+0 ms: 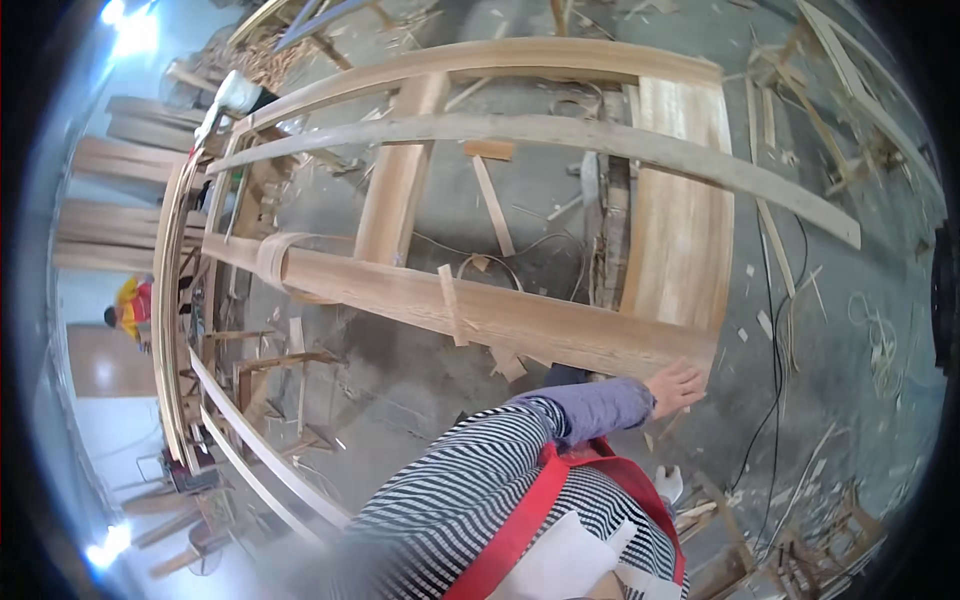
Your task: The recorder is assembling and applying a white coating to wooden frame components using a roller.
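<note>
My left hand, below a purple sleeve cover, rests with fingers stretched out on the near right corner of a large wooden frame. Nothing shows in its grasp. Long rails and wide crosswise boards make up the frame; one broad board spans its right end. Across it lies a long, greyish batten that juts past the right side. A thin wood strip sits over the near rail, and a pale band loops around that rail farther left. My right hand is out of view.
A dark cable runs over the littered floor on the right, near a pale coiled cord. Scrap wood is heaped at lower right. Long boards stand at left. Another person in yellow and red is in the distance.
</note>
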`<action>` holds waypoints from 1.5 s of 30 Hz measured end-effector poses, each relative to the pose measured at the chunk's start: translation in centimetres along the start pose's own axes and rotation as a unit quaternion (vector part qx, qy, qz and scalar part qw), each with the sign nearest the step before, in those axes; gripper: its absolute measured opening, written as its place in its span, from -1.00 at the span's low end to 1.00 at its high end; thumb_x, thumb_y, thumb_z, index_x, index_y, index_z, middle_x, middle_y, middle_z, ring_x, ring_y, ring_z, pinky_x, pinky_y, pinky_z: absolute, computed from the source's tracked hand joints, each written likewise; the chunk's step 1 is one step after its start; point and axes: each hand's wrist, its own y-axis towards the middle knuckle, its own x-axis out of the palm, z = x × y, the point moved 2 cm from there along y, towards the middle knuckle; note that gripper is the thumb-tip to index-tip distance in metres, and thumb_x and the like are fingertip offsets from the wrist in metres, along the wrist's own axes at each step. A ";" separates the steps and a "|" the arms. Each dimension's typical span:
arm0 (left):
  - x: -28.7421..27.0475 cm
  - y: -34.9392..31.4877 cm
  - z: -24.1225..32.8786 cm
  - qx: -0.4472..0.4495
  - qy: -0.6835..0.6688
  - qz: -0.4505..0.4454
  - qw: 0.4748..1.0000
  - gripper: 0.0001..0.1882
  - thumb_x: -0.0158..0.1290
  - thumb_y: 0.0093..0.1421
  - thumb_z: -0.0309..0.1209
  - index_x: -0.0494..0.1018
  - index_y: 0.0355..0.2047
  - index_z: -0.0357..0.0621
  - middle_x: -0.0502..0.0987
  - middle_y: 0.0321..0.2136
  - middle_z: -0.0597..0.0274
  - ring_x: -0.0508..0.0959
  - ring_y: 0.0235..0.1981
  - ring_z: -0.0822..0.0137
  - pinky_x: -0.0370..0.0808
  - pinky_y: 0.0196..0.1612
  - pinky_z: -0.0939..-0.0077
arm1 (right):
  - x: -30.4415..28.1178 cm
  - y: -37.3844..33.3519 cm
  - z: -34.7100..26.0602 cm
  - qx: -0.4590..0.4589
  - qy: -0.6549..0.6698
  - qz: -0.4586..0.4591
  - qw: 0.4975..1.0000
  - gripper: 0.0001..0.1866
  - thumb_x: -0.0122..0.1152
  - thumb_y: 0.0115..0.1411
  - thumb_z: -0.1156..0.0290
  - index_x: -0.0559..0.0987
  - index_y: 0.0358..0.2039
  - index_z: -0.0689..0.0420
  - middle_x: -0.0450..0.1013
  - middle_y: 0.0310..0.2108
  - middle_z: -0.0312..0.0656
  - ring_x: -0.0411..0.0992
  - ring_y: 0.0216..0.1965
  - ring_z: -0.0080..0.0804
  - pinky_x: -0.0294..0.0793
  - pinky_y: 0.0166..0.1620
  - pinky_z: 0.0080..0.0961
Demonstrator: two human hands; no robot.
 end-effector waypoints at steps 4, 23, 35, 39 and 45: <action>-4.2 -5.0 -1.3 -0.047 -0.051 0.109 0.992 -0.20 0.18 -0.04 -0.11 0.22 0.22 -0.07 0.13 0.28 -0.02 -0.01 0.37 0.02 -0.11 0.34 -0.10 | 0.2 1.4 2.1 -0.054 -0.103 0.015 0.993 -0.76 0.16 0.06 0.33 0.56 -0.37 0.26 0.54 -0.42 0.03 0.52 -0.38 -0.09 0.48 -0.22 -0.28; -11.6 -38.9 -10.4 -0.576 0.107 0.232 0.777 -0.24 0.04 0.16 -0.02 0.13 0.28 -0.12 0.13 0.28 -0.04 0.11 0.31 0.00 0.02 0.30 0.05 | 1.8 3.3 3.6 -0.039 -0.205 -0.035 0.977 -0.67 0.21 -0.08 0.24 0.60 -0.39 0.25 0.55 -0.43 0.01 0.54 -0.34 -0.09 0.49 -0.18 -0.28; -18.3 -57.0 -29.2 -0.704 0.204 0.259 0.629 -0.23 -0.16 0.25 0.09 0.11 0.28 -0.25 0.12 0.30 0.00 0.09 0.33 0.12 0.00 0.32 0.06 | 6.4 -3.2 -11.1 -0.005 -0.190 -0.040 0.981 -0.75 0.20 -0.04 0.29 0.57 -0.45 0.23 0.50 -0.56 -0.06 0.52 -0.45 -0.22 0.49 -0.35 -0.29; -17.9 -57.1 -29.9 -0.699 0.093 0.268 0.656 -0.18 -0.02 0.18 0.04 0.10 0.26 -0.31 0.09 0.30 -0.10 0.07 0.33 0.01 0.01 0.33 0.15 | 7.7 -5.9 -12.6 -0.045 -0.250 -0.014 0.967 -0.67 0.18 -0.02 0.18 0.60 -0.39 0.20 0.54 -0.45 0.02 0.54 -0.34 -0.06 0.50 -0.23 -0.28; -17.4 -57.0 -30.3 -0.721 0.194 0.172 0.643 -0.16 -0.07 0.20 0.12 0.08 0.29 -0.24 0.08 0.32 0.02 0.06 0.35 0.10 0.04 0.31 0.10 | 6.0 -7.0 -9.7 0.014 -0.223 -0.002 0.975 -0.67 0.16 0.00 0.18 0.62 -0.34 0.16 0.56 -0.37 0.02 0.54 -0.25 -0.06 0.49 -0.14 -0.27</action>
